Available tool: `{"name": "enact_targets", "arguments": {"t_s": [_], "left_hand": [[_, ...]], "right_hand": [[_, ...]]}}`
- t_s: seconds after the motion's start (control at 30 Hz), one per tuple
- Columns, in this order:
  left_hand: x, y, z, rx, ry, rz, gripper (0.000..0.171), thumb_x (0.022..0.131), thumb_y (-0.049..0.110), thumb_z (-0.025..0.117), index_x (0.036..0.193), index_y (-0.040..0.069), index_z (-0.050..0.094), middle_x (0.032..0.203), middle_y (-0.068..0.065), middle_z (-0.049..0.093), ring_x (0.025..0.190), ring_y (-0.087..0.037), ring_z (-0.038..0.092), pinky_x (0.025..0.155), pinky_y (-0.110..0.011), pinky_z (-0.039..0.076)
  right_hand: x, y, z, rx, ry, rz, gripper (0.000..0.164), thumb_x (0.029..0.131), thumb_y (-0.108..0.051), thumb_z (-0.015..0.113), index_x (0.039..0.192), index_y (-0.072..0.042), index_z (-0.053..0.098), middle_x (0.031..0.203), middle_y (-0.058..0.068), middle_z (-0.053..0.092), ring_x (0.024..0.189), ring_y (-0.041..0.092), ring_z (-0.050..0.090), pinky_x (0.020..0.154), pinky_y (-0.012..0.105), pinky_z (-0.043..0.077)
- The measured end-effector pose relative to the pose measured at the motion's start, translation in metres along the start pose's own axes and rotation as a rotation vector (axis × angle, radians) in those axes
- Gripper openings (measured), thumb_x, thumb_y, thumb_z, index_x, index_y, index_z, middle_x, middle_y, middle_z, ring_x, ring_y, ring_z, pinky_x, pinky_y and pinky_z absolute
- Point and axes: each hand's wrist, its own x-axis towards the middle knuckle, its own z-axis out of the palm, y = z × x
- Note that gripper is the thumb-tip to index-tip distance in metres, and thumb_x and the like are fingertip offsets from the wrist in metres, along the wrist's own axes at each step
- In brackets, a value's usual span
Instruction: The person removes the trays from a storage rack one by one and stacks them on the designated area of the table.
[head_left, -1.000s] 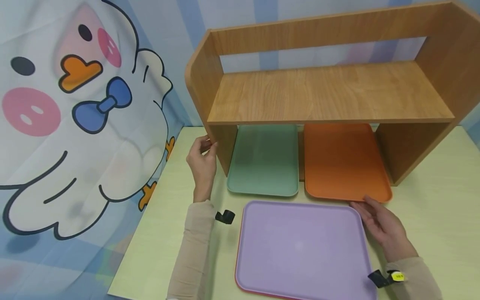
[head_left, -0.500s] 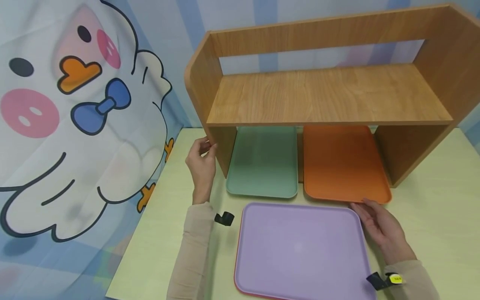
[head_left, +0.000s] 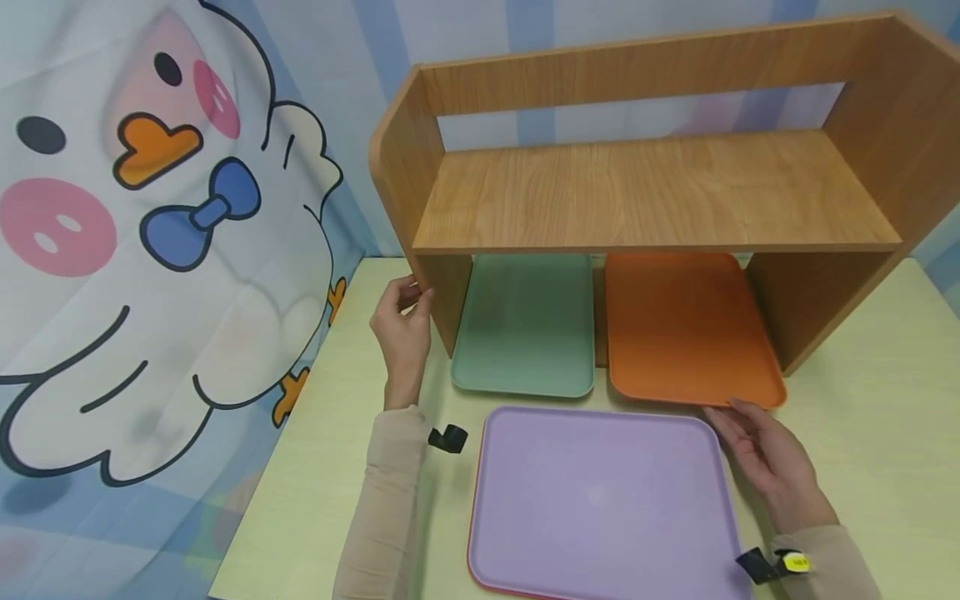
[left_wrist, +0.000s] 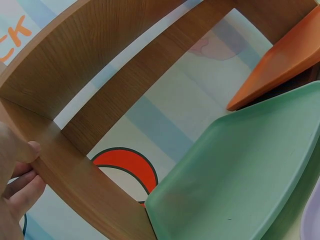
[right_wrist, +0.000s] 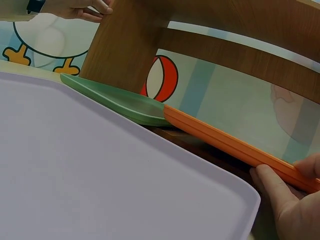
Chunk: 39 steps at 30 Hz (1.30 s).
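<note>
My left hand (head_left: 405,333) holds the edge of the left side panel of a wooden shelf (head_left: 652,196), thumb and fingers on either side, as the left wrist view shows. With my right hand (head_left: 772,462) I pinch the front edge of an orange tray (head_left: 690,333) near its right corner, thumb above and fingers below. That tray lies in the lower space of the shelf, at the right. To its left, in the same space, is a green tray (head_left: 525,333). Both stick out a little at the front.
A purple tray (head_left: 600,500) lies on the pale table (head_left: 315,492) before the shelf, with a red rim showing beneath it. A cloth with a cartoon bird (head_left: 172,250) hangs at the left and runs behind the shelf.
The orange tray's front right corner has shifted slightly to the right along with my right hand. My left hand stays on the shelf panel. The head view has tilted very slightly.
</note>
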Motion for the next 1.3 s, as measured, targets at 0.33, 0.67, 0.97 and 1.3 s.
{"name": "enact_targets", "arguments": {"t_s": [0.33,0.67,0.97,1.3], "left_hand": [[0.0,0.0,-0.001,0.014,-0.004,0.004,0.021,0.086,0.009,0.071,0.106,0.005,0.067,0.096,-0.011,0.07,0.089,-0.022,0.068,0.078,-0.031,0.059],[0.0,-0.001,-0.001,0.007,-0.009,0.01,0.021,0.087,0.01,0.07,0.106,0.004,0.066,0.095,-0.012,0.07,0.089,-0.022,0.068,0.078,-0.031,0.059],[0.0,-0.001,0.0,0.006,-0.007,0.009,0.02,0.087,0.01,0.07,0.105,0.004,0.067,0.096,-0.013,0.07,0.089,-0.023,0.068,0.079,-0.033,0.059],[0.0,0.0,0.0,0.004,0.0,0.002,0.021,0.086,0.01,0.07,0.105,0.004,0.067,0.096,-0.012,0.07,0.089,-0.023,0.069,0.079,-0.033,0.059]], "right_hand": [[-0.003,-0.001,0.0,0.065,-0.021,0.007,0.02,0.098,0.01,0.031,0.109,0.004,0.046,0.106,0.033,0.062,0.103,0.042,0.064,0.1,0.045,0.047],[-0.008,-0.004,0.001,0.053,-0.03,-0.002,0.02,0.098,0.01,0.031,0.111,0.003,0.045,0.108,0.032,0.061,0.105,0.04,0.063,0.101,0.045,0.047],[-0.01,-0.005,0.003,0.025,-0.029,-0.022,0.023,0.098,0.01,0.031,0.115,-0.001,0.043,0.108,0.028,0.06,0.106,0.039,0.063,0.101,0.046,0.047],[-0.014,-0.005,0.007,-0.029,-0.063,-0.035,0.023,0.098,0.009,0.031,0.115,0.0,0.044,0.107,0.027,0.061,0.106,0.038,0.064,0.098,0.045,0.049]]}}
